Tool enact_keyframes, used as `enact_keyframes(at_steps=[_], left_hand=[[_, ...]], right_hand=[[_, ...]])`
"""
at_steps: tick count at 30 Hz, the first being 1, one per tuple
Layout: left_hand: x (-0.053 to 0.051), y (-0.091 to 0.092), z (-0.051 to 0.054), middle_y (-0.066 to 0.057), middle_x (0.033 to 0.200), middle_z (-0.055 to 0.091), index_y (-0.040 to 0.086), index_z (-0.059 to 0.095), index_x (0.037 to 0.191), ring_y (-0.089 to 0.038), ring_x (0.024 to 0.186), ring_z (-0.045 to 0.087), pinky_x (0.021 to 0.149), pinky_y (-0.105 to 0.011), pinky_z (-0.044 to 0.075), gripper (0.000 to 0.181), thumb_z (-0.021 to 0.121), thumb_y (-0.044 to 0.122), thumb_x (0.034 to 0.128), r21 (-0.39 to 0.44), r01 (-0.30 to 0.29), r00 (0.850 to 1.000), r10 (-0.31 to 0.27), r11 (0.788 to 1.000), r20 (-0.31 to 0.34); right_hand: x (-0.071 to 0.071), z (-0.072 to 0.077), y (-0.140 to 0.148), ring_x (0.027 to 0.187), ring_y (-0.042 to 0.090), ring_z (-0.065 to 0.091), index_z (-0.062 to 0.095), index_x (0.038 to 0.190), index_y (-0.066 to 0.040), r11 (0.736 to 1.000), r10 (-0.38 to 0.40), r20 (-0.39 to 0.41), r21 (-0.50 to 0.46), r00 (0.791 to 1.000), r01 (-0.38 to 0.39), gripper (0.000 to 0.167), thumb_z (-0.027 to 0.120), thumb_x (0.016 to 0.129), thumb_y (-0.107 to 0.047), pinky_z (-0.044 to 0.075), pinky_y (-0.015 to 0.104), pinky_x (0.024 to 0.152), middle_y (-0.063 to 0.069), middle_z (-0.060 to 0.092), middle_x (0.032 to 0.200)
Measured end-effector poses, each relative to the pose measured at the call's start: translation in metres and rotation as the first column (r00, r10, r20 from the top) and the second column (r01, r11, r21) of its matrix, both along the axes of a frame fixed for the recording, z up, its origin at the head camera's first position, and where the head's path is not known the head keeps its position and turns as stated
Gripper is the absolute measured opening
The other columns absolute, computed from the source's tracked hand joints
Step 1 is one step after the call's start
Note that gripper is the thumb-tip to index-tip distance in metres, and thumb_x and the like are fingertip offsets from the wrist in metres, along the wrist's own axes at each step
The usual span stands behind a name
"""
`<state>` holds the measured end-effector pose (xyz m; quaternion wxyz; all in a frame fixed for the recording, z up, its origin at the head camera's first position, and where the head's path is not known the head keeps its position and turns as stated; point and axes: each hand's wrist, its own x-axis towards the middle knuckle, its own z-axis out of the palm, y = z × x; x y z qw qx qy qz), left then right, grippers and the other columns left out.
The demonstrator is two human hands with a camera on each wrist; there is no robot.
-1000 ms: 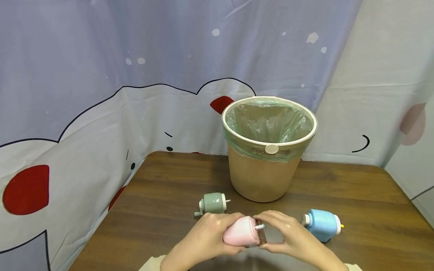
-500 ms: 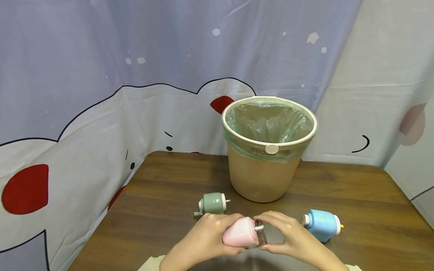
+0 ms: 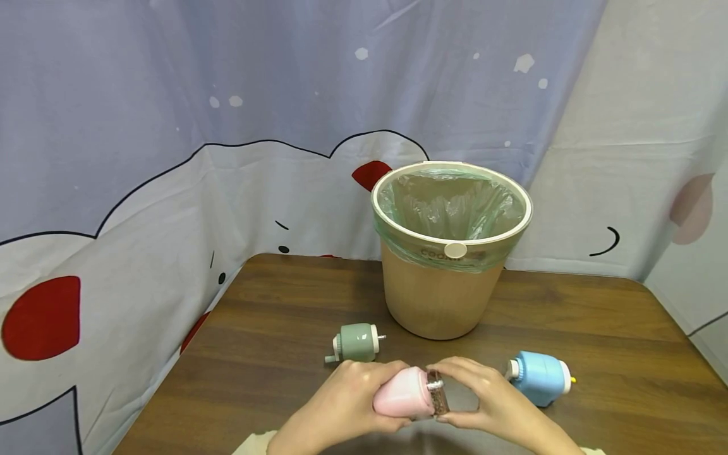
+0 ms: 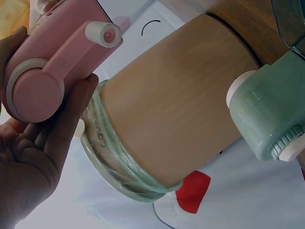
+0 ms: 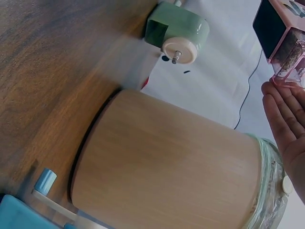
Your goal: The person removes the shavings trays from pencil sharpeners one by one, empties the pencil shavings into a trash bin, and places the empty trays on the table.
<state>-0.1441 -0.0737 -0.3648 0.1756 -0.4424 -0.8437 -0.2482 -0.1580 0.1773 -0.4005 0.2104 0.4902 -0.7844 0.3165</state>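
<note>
My left hand (image 3: 355, 398) grips a pink crank pencil sharpener (image 3: 402, 393), its crank handle (image 4: 71, 57) facing the left wrist camera. A pencil with a silvery end sticks out of the sharpener's right face. Between the right hand's (image 3: 483, 395) thumb and fingers is the clear shavings drawer (image 3: 438, 397), partly out of the sharpener and holding brown shavings. Just beyond the left hand lies a green pencil sharpener (image 3: 358, 342), with a dark opening in its body in the right wrist view. A blue pencil sharpener (image 3: 540, 378) with a yellow tip showing lies beside the right hand.
A beige trash bin (image 3: 440, 297) lined with a green plastic bag (image 3: 455, 208) stands behind the hands on the wooden table (image 3: 273, 316). A patterned curtain (image 3: 284, 95) hangs behind and along the sides of the table.
The shavings drawer shows slightly more beside the pink sharpener, having shifted a little out and down. Both hands keep nearly the same place; the other sharpeners and the bin stay put.
</note>
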Motion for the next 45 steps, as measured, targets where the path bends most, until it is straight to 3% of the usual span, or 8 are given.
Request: enact_keyframes(at_steps=[10,16,22,34,37,41,45], left_hand=[[0.001,0.0,-0.001,0.009,0.08,0.067,0.014,0.062,0.103,0.004,0.066,0.055,0.063,-0.008,0.043,0.05,0.085,0.032,0.0625,-0.026,-0.01,1.0,0.009,1.0,-0.014],[0.001,-0.007,-0.003,0.01,0.08,0.067,0.015,0.063,0.103,0.004,0.066,0.055,0.061,-0.01,0.044,0.051,0.085,0.033,0.0599,-0.035,-0.05,0.999,0.05,0.998,-0.018],[0.0,-0.013,-0.005,0.008,0.083,0.069,0.015,0.063,0.105,0.002,0.069,0.058,0.063,-0.014,0.046,0.055,0.086,0.034,0.0586,-0.041,-0.068,0.997,0.067,0.997,-0.038],[0.0,-0.014,-0.008,0.011,0.077,0.065,0.017,0.062,0.103,0.004,0.063,0.052,0.059,-0.011,0.041,0.052,0.086,0.032,0.0587,-0.029,-0.072,0.997,0.072,0.997,-0.002],[0.0,-0.014,-0.008,0.012,0.075,0.064,0.017,0.062,0.1,0.005,0.062,0.049,0.058,-0.009,0.039,0.05,0.086,0.029,0.0579,-0.008,-0.068,0.998,0.068,0.998,0.001],[-0.001,-0.015,-0.01,0.012,0.073,0.062,0.017,0.062,0.098,0.005,0.061,0.047,0.057,-0.008,0.038,0.048,0.086,0.03,0.0577,0.0,-0.071,0.997,0.071,0.997,-0.016],[-0.002,-0.018,-0.012,0.011,0.075,0.064,0.016,0.062,0.099,0.004,0.062,0.049,0.058,-0.009,0.039,0.05,0.086,0.031,0.0581,-0.018,-0.081,0.996,0.081,0.997,-0.032]], right_hand=[[0.002,0.001,0.001,0.098,0.014,0.062,0.057,0.12,-0.001,1.0,-0.011,0.027,0.004,1.0,0.011,0.056,0.079,0.075,-0.025,0.044,0.011,0.089,0.005,0.063,0.111],[0.004,-0.003,0.01,0.099,0.012,0.062,0.058,0.12,-0.004,0.998,-0.063,-0.005,-0.021,0.998,0.063,0.055,0.078,0.076,-0.031,0.039,0.006,0.092,0.006,0.064,0.11],[0.003,-0.006,0.016,0.102,0.01,0.062,0.059,0.12,-0.004,0.997,-0.07,-0.024,-0.043,0.997,0.068,0.057,0.079,0.074,-0.031,0.039,0.006,0.093,0.008,0.064,0.111],[0.004,-0.008,0.021,0.109,0.005,0.059,0.059,0.119,-0.002,0.991,-0.117,-0.005,-0.069,0.993,0.117,0.057,0.079,0.074,-0.032,0.036,0.005,0.096,0.011,0.064,0.111],[0.003,-0.01,0.024,0.111,0.003,0.057,0.059,0.119,-0.001,0.991,-0.098,0.002,-0.087,0.995,0.098,0.058,0.08,0.073,-0.029,0.036,0.006,0.097,0.011,0.063,0.112],[0.001,-0.013,0.028,0.11,0.001,0.055,0.058,0.12,0.001,0.992,-0.058,0.004,-0.116,0.998,0.058,0.059,0.082,0.072,-0.024,0.04,0.006,0.088,0.008,0.063,0.114],[0.001,-0.016,0.035,0.112,-0.003,0.053,0.059,0.119,0.003,0.988,-0.079,-0.003,-0.136,0.997,0.078,0.058,0.08,0.074,-0.027,0.042,0.006,0.083,0.004,0.063,0.117]])
